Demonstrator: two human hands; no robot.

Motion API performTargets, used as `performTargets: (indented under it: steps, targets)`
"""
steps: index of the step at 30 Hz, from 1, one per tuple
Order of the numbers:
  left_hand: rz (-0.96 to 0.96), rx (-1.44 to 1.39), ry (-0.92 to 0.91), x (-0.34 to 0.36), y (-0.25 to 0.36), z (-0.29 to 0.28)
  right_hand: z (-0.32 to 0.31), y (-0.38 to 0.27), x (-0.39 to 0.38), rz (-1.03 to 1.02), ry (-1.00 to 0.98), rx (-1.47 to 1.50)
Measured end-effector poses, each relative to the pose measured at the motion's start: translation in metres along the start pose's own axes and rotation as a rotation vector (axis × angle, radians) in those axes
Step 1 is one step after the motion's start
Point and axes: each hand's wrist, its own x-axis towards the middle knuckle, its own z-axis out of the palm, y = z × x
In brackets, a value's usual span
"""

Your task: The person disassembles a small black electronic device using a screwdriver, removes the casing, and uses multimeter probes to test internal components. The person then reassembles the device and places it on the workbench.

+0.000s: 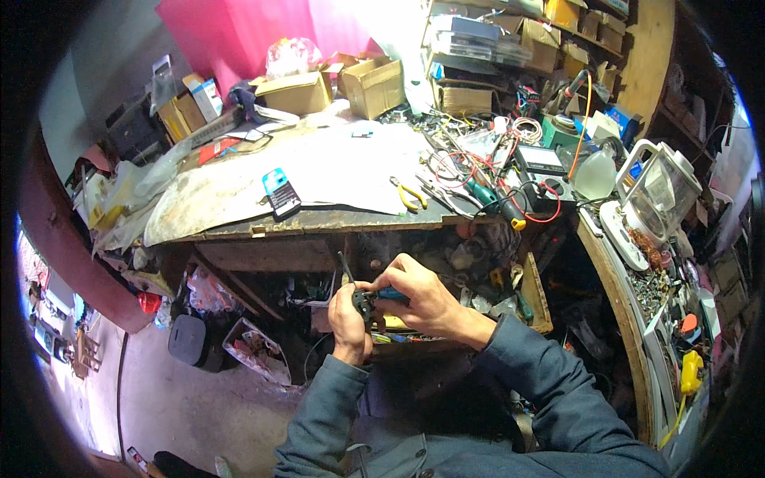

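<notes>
Both hands meet in front of the workbench's near edge, over an open drawer. My left hand (347,325) is closed around a small black part (364,303) with a rough, knobby outline. A thin dark rod (346,268) rises above the left fingers; whether it belongs to that part I cannot make out. My right hand (426,299) is closed, its fingers bent over a blue piece (390,294) that touches or nearly touches the black part. Most of the blue piece is hidden by the fingers, so its kind does not show.
On the workbench (207,187) lie a blue-and-black packet (280,193), yellow-handled pliers (409,193) and a heap of tools and cables. A multimeter (542,163) sits beside them. Cardboard boxes (373,88) line the back. A clear jug (661,191) stands at right; a dark bin (191,342) is on the floor.
</notes>
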Motion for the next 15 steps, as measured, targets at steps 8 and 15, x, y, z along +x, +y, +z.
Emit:
performTargets:
  steps: [8,15]
  targets:
    - [-0.033,0.061,0.001,0.002,0.003,0.001,0.004,0.014,0.011,0.050,0.015,-0.076]
    - [-0.017,0.073,0.015,-0.001,0.005,0.000,-0.006,0.010,0.010,0.071,-0.077,0.118]
